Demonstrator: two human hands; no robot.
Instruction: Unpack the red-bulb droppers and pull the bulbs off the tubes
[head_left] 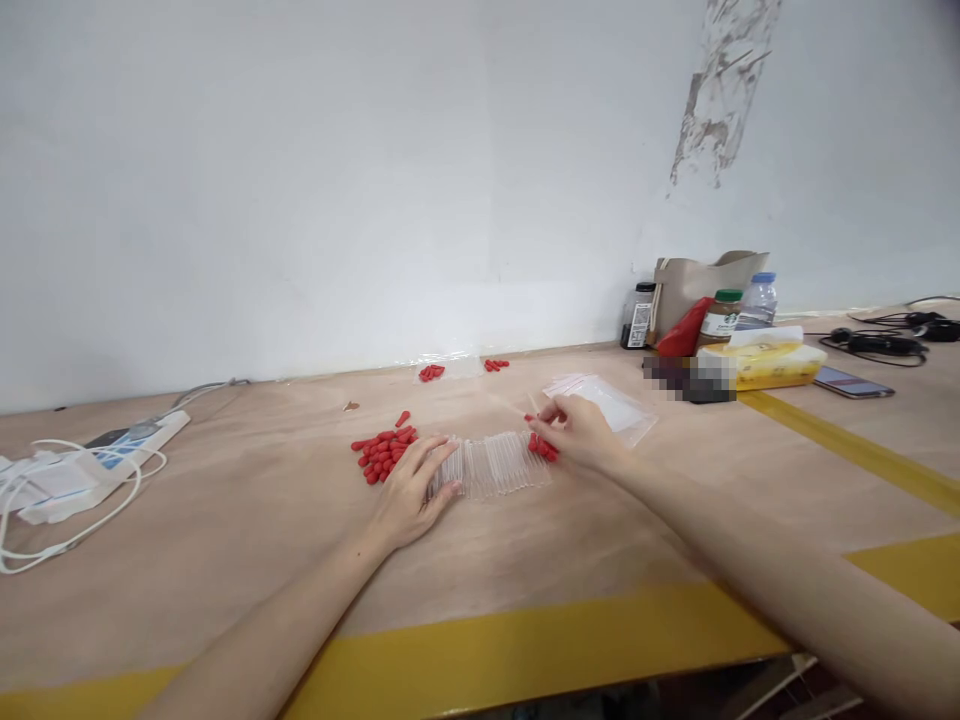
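A row of clear plastic tubes (496,464) lies side by side on the brown table (225,500). My left hand (411,492) rests flat on the row's left end, fingers spread and open. My right hand (576,430) is at the row's right end, fingers pinched on a thin clear tube with several red caps (543,447) right under them. A pile of loose red caps (384,452) lies just left of my left hand.
Clear zip bags (606,402) lie behind my right hand. More red caps (431,372) sit by the wall. White cables and a power strip (90,465) are at far left. Bottles, a paper bag (701,285), a yellow tissue pack (772,362), a phone (853,381) and headphones stand at right.
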